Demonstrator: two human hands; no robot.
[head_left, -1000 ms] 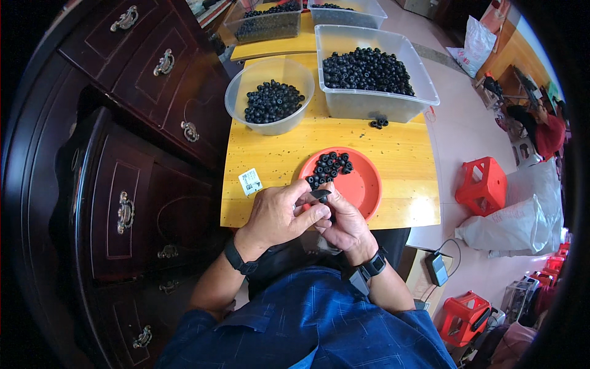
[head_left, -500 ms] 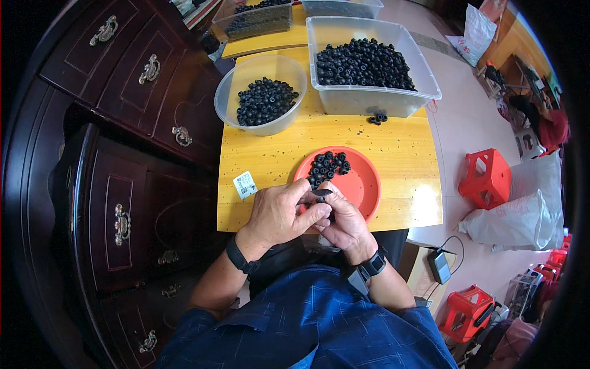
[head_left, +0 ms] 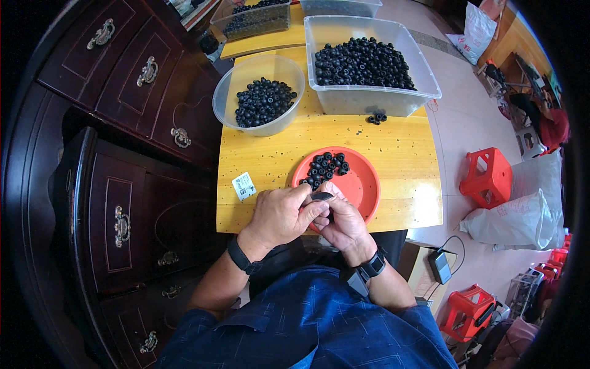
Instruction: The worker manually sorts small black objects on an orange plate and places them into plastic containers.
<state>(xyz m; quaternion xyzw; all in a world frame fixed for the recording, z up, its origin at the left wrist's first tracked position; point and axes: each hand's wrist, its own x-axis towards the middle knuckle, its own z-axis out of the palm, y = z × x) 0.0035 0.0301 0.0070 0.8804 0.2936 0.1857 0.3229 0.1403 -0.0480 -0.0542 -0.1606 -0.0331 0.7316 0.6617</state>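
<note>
Over the near edge of a red plastic plate (head_left: 367, 197), my two hands meet with their fingers closed. A dark, pointed, blade-like piece (head_left: 321, 196) shows between them, pinched by my right hand (head_left: 345, 226) at thumb and forefinger. My left hand (head_left: 278, 212) is curled against it, thumb and forefinger pressed together; whatever sits inside its grip is hidden. Several small black hollow ring-like parts (head_left: 326, 167) lie on the far left side of the plate, just beyond my fingertips.
Behind the plate stand a round clear tub (head_left: 290, 120) and a large clear bin (head_left: 369, 103), both holding black parts. A few loose parts (head_left: 377, 119), dark crumbs and a white label (head_left: 244, 186) lie on the yellow table (head_left: 393, 154). Dark drawers (head_left: 123, 227) flank the left; red stools (head_left: 485, 178) stand right.
My hands stay together over the plate, the fingers shifting slightly. The dark blade-like piece has tilted and sits a little lower. A black part glimpsed under it earlier is now covered.
</note>
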